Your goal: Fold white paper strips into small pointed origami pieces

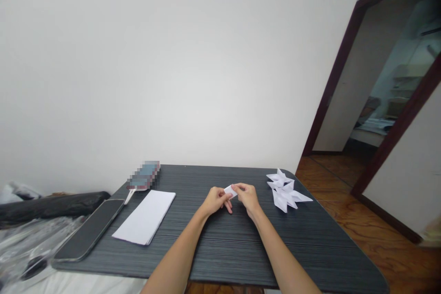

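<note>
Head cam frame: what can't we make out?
All in the head view:
- Small white paper: its full shape, partly covered by the left hand and right hand.
- Pixelated object: details, lost to the blocky blur.
- Folded paper shapes: exact count, since they overlap.
- Paper stack: number of sheets, edges too fine.
- Forearms: cut off by the bottom edge.

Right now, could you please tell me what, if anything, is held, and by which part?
A small piece of white paper, pinched at opposite edges by the left hand and the right hand.
</note>
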Demonstrator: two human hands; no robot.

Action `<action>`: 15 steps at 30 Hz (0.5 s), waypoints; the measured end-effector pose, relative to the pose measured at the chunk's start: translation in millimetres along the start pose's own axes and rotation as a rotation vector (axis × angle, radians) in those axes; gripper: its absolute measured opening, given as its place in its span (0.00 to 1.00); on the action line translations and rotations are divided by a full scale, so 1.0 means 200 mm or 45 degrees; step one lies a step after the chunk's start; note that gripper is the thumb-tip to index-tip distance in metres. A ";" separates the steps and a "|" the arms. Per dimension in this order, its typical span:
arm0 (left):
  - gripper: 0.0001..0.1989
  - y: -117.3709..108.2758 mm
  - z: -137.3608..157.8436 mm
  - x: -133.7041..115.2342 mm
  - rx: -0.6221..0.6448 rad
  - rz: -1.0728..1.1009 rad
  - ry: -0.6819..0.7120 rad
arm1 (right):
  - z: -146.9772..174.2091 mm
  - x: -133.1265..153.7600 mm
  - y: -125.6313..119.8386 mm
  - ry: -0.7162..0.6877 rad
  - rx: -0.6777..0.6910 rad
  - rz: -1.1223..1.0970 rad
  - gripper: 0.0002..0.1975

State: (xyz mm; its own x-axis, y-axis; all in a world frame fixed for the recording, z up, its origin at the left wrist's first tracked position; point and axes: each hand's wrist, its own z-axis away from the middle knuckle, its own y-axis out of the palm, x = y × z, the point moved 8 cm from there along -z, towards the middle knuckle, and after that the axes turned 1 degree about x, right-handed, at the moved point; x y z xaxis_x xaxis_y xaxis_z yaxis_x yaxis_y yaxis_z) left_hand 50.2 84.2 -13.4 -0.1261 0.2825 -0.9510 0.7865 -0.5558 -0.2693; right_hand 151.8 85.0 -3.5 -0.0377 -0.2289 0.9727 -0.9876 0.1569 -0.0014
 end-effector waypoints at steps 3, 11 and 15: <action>0.19 -0.01 0.00 0.00 -0.037 -0.033 -0.008 | 0.00 -0.03 0.01 0.064 0.013 -0.066 0.17; 0.16 -0.13 0.07 -0.15 -0.430 -0.639 0.196 | 0.03 0.10 0.05 -0.257 0.052 0.323 0.15; 0.13 -0.12 0.10 -0.24 -0.467 -0.852 0.354 | 0.05 0.12 0.08 -0.341 0.101 0.398 0.14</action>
State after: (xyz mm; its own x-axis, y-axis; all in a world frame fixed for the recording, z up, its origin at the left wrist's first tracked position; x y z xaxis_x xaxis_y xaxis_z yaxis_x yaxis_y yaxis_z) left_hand 25.9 68.9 35.1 -0.5229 0.6752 -0.5203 0.7519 0.0780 -0.6546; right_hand 134.1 71.6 18.2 -0.3654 -0.4250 0.8282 -0.9306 0.1865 -0.3148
